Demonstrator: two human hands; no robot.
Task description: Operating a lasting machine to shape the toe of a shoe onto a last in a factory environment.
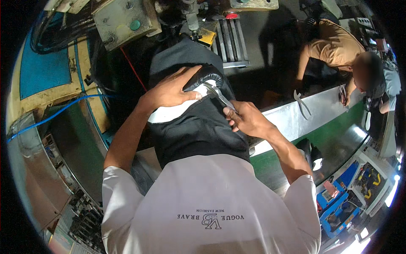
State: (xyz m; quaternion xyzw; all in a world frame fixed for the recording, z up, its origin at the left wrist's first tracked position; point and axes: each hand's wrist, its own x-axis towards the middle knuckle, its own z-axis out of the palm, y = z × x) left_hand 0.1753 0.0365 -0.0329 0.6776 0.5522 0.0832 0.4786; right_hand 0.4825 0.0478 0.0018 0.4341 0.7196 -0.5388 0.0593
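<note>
At the upper left of the frame, a blue panel point(46, 63) sits in a cream frame, with a blue cable point(55, 117) curving beneath it; right of these is a grey control box point(114, 31) with a green button. Near the centre, the left hand point(171, 93) is closed around a black shoe point(207, 74), thumb laid over its white underside and fingers over the dark upper. The shoe lies bottom up over the person's dark-clad lap, its toe toward the upper right, the upper's edge gathered in pleats there. The right hand point(247, 120) grips the handles of metal pincers point(225, 101), whose head meets the toe edge; whether it bites the material cannot be told.

The step in hand looks like drawing the upper's edge over the toe. The next move seems to call for a firm left hold while the pincers catch the edge and pull it inward without tearing the pleats.

Right of centre, a second pair of pincers point(297, 98) lies on the metal strip of a bench point(325, 103), with another black shoe point(310, 152) on its green surface. At the upper right, a co-worker's hand point(347, 100) rests near the bench edge.
</note>
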